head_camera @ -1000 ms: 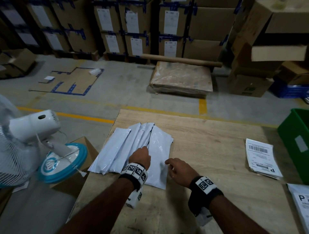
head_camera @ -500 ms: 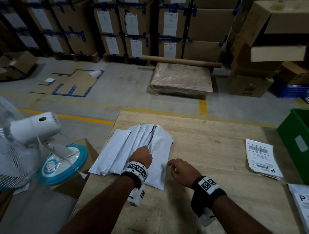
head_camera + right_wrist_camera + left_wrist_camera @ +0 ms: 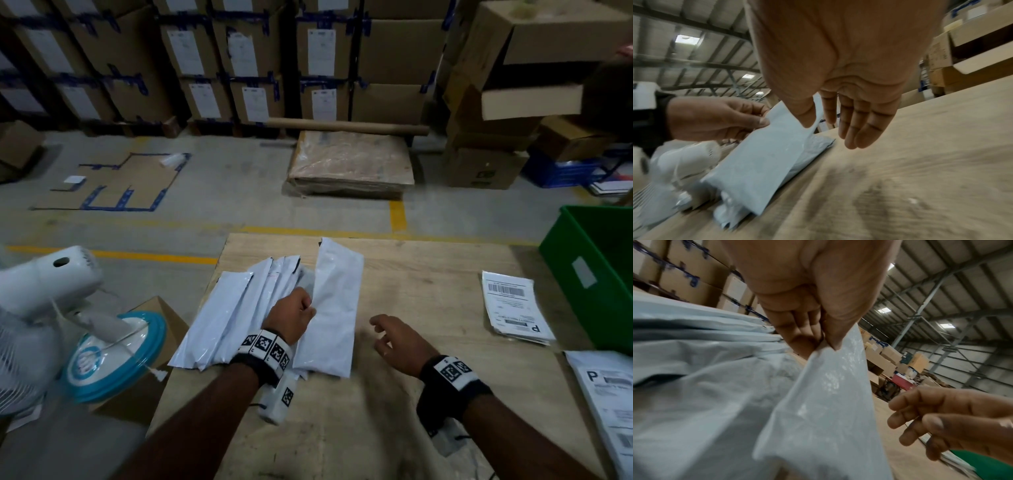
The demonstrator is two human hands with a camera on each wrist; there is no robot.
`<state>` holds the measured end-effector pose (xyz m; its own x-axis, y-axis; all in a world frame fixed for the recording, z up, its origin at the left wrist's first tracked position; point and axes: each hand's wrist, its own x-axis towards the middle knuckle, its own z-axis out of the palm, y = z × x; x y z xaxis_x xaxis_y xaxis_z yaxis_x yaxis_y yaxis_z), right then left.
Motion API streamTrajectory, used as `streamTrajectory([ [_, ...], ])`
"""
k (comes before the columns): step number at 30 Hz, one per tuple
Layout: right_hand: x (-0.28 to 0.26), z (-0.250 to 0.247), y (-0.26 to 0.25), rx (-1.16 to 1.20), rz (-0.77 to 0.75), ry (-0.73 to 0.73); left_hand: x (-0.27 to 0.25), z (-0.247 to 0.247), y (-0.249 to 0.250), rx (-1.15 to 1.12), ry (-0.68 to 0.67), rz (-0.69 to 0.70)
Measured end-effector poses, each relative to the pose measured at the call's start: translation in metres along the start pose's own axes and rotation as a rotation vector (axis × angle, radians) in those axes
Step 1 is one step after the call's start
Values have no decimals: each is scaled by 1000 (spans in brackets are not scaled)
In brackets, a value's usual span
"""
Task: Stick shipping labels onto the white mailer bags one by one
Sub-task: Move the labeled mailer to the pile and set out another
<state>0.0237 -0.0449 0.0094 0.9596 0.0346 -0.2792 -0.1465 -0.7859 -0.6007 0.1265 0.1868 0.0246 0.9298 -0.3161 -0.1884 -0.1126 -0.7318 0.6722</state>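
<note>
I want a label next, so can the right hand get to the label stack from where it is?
Probably yes. The right hand hangs open and holds nothing, and only bare table lies between it and the label stack on its right. The left hand alone pinches the bag.

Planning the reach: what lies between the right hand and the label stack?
Only bare wooden table between right hand and label stack, per head view.

white fan, green bin, stacked cartons
</note>
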Motion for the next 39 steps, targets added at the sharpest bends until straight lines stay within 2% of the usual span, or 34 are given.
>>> streamTrajectory([
  [3, -11, -10, 13, 76, 58, 35, -4, 11, 14, -59, -48, 67],
  [8, -33, -29, 23, 353, 86, 233, -8, 39, 54, -134, -137, 219],
  [14, -68, -52, 46, 312, 106, 362, -18, 79, 96, -166, -296, 324],
  [18, -99, -62, 68, 248, 134, 395, -29, 109, 113, -116, -363, 368],
  [25, -137, -67, 115, 104, 219, 315, -44, 157, 140, 35, -470, 328],
  [32, -156, -79, 155, 43, 234, 199, -57, 191, 165, 116, -490, 285],
  [35, -159, -79, 171, 41, 215, 141, -67, 204, 170, 144, -506, 240],
  [39, -160, -78, 186, 83, 149, 111, -75, 220, 167, 107, -460, 199],
])
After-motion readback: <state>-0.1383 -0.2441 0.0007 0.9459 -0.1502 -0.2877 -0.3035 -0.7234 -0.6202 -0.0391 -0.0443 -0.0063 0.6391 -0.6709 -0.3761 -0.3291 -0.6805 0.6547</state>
